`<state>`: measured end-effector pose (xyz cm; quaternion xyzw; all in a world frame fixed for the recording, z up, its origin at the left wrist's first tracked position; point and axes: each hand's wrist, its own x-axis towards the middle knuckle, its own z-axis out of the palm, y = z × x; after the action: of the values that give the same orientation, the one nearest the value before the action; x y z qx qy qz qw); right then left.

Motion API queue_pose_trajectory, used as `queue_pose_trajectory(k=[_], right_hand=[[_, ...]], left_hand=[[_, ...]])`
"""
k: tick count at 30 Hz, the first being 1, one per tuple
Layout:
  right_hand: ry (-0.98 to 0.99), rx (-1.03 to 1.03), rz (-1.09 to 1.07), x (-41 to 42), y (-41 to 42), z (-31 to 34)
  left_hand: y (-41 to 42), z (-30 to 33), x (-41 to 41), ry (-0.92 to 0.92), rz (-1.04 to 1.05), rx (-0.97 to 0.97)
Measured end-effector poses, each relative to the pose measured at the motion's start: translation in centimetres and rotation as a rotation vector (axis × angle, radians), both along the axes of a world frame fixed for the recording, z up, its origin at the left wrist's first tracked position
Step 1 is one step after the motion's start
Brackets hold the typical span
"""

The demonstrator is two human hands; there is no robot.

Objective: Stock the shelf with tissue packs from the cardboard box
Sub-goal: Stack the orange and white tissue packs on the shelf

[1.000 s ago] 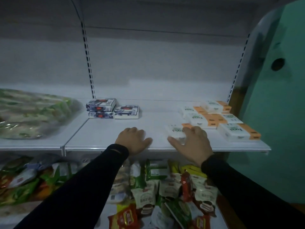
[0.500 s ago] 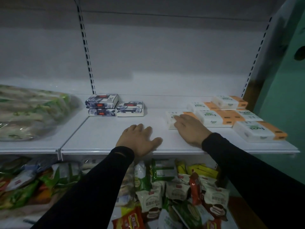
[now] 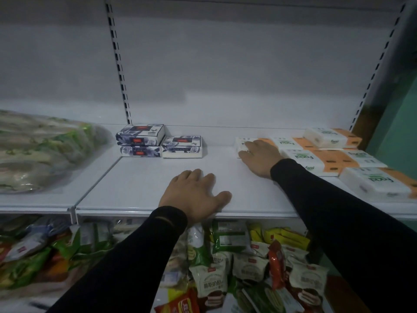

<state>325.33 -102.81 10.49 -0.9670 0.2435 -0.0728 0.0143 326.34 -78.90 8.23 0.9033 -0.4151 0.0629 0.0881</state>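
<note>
The right hand [image 3: 259,158] is lying palm-down, fingers spread, over a white-and-orange tissue pack [image 3: 242,143] on the white shelf [image 3: 144,186], pressing on it rather than gripping it. This pack is sitting at the left end of a cluster of matching "Facial" packs [image 3: 316,161]. The left hand [image 3: 195,195] is resting flat and open on the shelf's front edge, holding nothing. Three blue-patterned tissue boxes [image 3: 155,141] are sitting farther back. Snack packets [image 3: 225,267] are crowding the shelf below.
</note>
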Motion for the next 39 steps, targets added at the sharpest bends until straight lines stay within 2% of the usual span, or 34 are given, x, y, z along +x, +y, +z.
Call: queue_pose_trajectory(k=[5,9,11,14,18,23,26,29,35,39], right_hand=[[-0.051,0.038,0.055,-1.1,0.9,1.2],[-0.128,0.21,0.052,-2.5,1.6,1.9],[-0.143,0.151,0.119,-4.6,2.6,2.6],[-0.186,0.23,0.178,-9.2,4.3,3.3],[-0.198,0.193,0.263,-16.1,7.4,2.9],[-0.257,0.254,0.331,-23.5,11.4,0.7],[-0.203,0.313,0.334,-26.3,13.7,-3.0],[-0.149,0.348,0.327,-28.3,15.6,-8.5],[0.133,0.559,0.233,-31.7,19.2,-21.2],[0.349,0.656,0.194,-32.1,20.5,-29.0]], left_hand=[[0.1,0.0,-0.1,0.011,0.007,0.008],[0.1,0.2,-0.2,0.014,0.007,-0.011],[0.1,0.4,-0.4,0.02,0.014,0.004],[0.3,1.1,-0.8,0.066,0.03,0.031],[0.9,2.1,-1.9,0.131,0.025,0.038],[4.5,2.1,-6.3,0.23,0.008,-0.201],[8.0,0.4,-10.3,0.241,-0.021,-0.372],[11.5,-3.9,-13.9,0.261,-0.027,-0.381],[16.1,-15.8,-19.1,0.624,0.05,0.025],[17.2,-23.1,-19.8,0.818,0.079,0.159]])
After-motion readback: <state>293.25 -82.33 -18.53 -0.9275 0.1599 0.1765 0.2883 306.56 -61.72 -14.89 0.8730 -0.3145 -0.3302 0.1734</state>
